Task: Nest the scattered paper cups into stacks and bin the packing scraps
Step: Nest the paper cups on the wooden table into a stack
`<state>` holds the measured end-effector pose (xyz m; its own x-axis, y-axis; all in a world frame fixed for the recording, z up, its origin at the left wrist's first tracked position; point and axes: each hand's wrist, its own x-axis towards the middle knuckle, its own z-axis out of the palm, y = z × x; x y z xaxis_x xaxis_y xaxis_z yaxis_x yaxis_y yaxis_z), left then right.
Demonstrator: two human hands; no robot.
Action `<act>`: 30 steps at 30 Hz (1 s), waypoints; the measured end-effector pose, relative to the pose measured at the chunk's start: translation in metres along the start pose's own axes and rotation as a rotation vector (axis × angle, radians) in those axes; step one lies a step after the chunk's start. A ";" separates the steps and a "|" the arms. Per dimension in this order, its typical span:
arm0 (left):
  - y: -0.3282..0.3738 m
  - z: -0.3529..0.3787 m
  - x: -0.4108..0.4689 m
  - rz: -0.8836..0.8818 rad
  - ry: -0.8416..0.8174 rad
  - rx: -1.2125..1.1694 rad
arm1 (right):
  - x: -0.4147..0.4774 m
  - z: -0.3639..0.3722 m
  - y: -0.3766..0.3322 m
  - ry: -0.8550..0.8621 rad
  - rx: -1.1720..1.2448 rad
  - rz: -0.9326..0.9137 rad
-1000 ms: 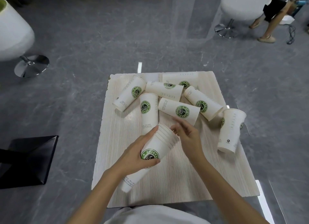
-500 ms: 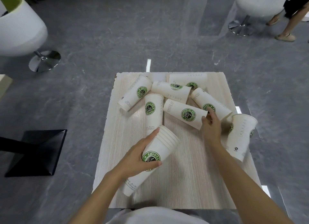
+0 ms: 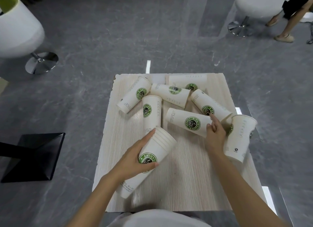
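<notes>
On the desk point(image 3: 194, 184), my left hand point(image 3: 133, 159) wraps a tilted stack point(image 3: 150, 160), fingers clamped round its middle. Right of the stack, my right hand point(image 3: 214, 135) closes its fingers point(image 3: 213, 120) on the rim end of a lying cup point(image 3: 186, 120); loose cups lie beyond the stack.

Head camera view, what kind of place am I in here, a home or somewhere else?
Probably a café, lounge or office break area rather than a home: a small wood-grain table on polished grey stone floor, white tub chairs on chrome pedestals, and branded paper coffee cups.
</notes>
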<state>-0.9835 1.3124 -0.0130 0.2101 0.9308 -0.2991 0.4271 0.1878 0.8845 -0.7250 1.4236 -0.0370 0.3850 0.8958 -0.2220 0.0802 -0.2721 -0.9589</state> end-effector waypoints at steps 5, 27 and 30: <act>0.000 -0.004 -0.001 0.013 -0.010 -0.004 | -0.014 -0.019 -0.013 0.015 0.045 -0.078; 0.007 -0.004 -0.013 0.078 -0.093 -0.027 | -0.057 -0.010 -0.044 -0.287 -0.024 -0.374; 0.008 -0.003 -0.015 0.088 -0.111 -0.031 | -0.068 -0.002 -0.041 -0.360 -0.034 -0.357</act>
<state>-0.9858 1.3011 -0.0007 0.3420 0.9042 -0.2559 0.3757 0.1180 0.9192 -0.7524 1.3731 0.0176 -0.0132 0.9977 0.0663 0.1816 0.0676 -0.9810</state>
